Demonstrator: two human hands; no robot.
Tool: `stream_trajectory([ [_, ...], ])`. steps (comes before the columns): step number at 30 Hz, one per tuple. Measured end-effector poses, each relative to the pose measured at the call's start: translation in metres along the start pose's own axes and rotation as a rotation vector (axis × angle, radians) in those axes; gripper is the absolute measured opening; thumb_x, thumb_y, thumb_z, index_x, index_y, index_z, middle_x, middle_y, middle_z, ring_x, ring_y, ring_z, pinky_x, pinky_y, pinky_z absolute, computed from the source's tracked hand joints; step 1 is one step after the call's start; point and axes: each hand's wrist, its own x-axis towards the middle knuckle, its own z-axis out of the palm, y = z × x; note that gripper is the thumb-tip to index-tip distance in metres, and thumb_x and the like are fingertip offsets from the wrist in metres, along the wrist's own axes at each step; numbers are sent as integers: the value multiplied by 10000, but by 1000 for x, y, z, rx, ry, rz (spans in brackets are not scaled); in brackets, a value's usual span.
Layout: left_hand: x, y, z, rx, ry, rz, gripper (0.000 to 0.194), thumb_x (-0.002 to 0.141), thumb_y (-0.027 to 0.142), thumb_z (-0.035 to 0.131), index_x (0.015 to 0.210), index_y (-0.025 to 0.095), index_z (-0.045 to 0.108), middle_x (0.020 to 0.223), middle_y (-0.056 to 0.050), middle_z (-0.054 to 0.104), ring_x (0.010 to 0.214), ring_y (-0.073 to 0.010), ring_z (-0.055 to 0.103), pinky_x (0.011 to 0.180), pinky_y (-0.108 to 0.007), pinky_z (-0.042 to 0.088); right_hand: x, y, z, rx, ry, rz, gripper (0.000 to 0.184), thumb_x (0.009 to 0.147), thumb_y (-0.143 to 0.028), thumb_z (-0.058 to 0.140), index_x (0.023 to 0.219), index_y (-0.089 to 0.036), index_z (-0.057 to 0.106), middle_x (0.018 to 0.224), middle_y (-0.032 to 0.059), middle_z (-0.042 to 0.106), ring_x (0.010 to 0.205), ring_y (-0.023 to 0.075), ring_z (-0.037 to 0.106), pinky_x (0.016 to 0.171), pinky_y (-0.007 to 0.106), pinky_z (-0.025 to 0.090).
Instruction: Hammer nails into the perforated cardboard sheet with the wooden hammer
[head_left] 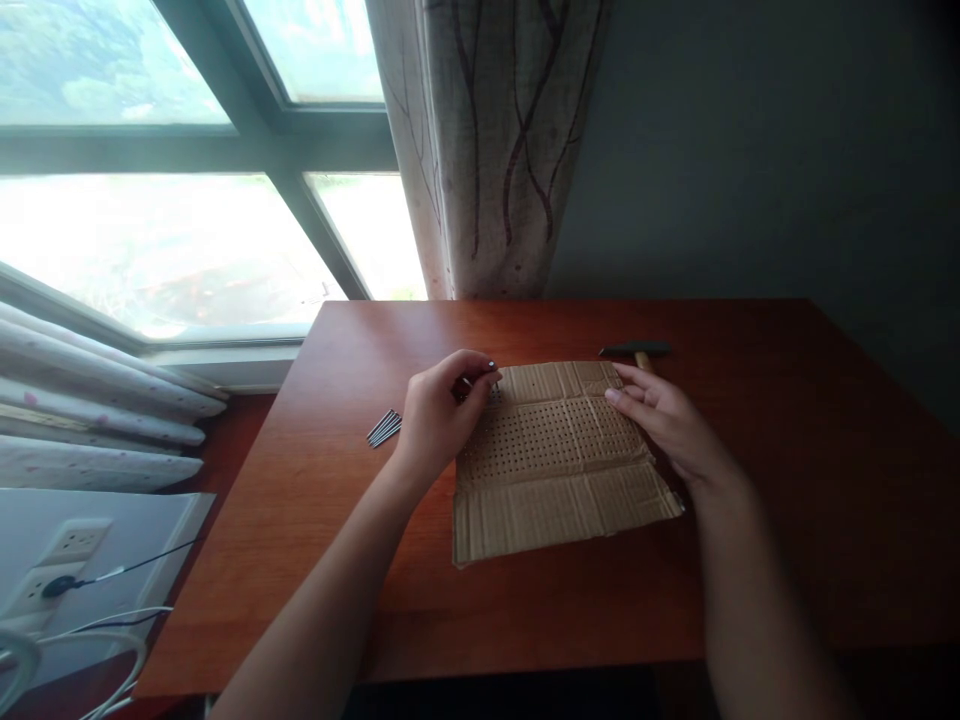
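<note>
A piece of brown corrugated cardboard (555,510), creased across and punched with rows of small holes, is held over the table in front of me. My left hand (448,405) is closed in a pinch at its upper left corner. A nail (492,366) shows between the thumb and fingertips, its head just visible and its shank mostly hidden. My right hand (660,410) grips the cardboard's upper right edge, thumb on top and fingers behind. Several loose nails (385,428) lie side by side on the table, left of my left hand.
A hammer (636,350) lies behind my right hand, its handle partly hidden. The reddish-brown wooden table (300,560) meets a window and a patterned curtain (502,150) at the back. At lower left are a wall socket with a plug (60,586) and white cables (124,645).
</note>
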Motion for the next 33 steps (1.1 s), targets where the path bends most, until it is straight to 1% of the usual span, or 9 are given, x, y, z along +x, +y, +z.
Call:
stream_trajectory([
  [6,-2,-2,2,41,4,25,76,855,267,683,864,196,707,807,-12,738,627,-113,597,655,-253,494,1,2,-1,-17,11,-13,606,804,-458,772,1336,-228,596,933,46,740,861,226,707,788,383,584],
  [9,-3,-3,3,54,16,34,80,860,268,677,872,201,720,827,-15,748,637,-116,603,661,-256,500,0,1,0,-23,12,-11,605,803,-461,770,1333,-223,601,904,45,740,856,231,710,779,381,586],
  [16,-3,-4,3,-24,50,-14,120,861,313,685,870,202,729,798,-9,734,601,-107,566,601,-238,483,-1,-1,0,-5,2,-9,568,809,-445,770,1317,-244,614,961,51,748,863,231,708,776,385,582],
  [23,-3,-3,4,-2,50,-4,120,859,315,684,856,203,728,781,-6,731,604,-112,581,625,-244,498,0,1,0,-28,9,-26,602,809,-453,766,1344,-232,602,898,45,740,872,242,712,795,407,587],
  [28,-3,-4,3,6,44,0,110,865,304,680,878,206,730,806,-6,740,609,-108,578,626,-241,487,0,0,-1,-9,7,-4,611,804,-450,773,1343,-224,593,909,44,739,873,237,712,809,406,585],
  [33,-3,-5,3,24,41,14,126,869,319,672,870,206,728,782,-5,731,597,-110,575,615,-241,487,-1,-1,1,-9,4,-7,597,803,-455,771,1332,-236,601,903,38,735,846,233,710,792,405,588],
])
